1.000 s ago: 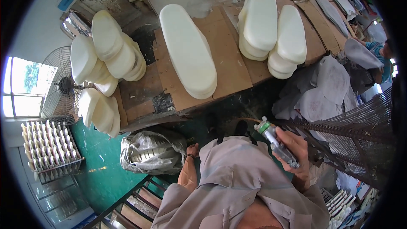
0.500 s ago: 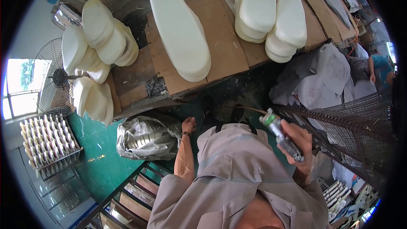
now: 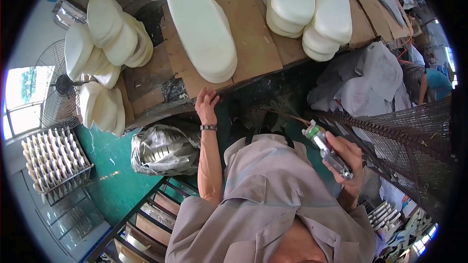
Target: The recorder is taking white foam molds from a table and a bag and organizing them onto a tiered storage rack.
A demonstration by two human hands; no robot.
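In my right hand (image 3: 349,155) is a metal spray gun (image 3: 318,138) with a green ring near its tip; my fingers are wrapped round its body. It hangs over the right side of my lap, short of the table. My left hand (image 3: 206,109) is raised at the table's front edge, its fingers apart and slightly bent, holding nothing. Just beyond it lies a stack of long, cream-white, sole-shaped foam pieces (image 3: 200,24) on brown cardboard (image 3: 258,44). A small gap appears between my fingertips and that stack.
More foam stacks stand at the table's left (image 3: 114,29) and right (image 3: 292,0). A plastic-wrapped bundle (image 3: 165,153), a black rack (image 3: 146,214) and a standing fan (image 3: 63,85) are on my left. Grey sheets (image 3: 363,83) and metal mesh (image 3: 404,136) lie right. A person (image 3: 436,83) bends far right.
My left hand has risen forward from beside the wrapped bundle to the table edge, its fingers spreading. My right hand with the spray gun has shifted only slightly. The view has tilted a little.
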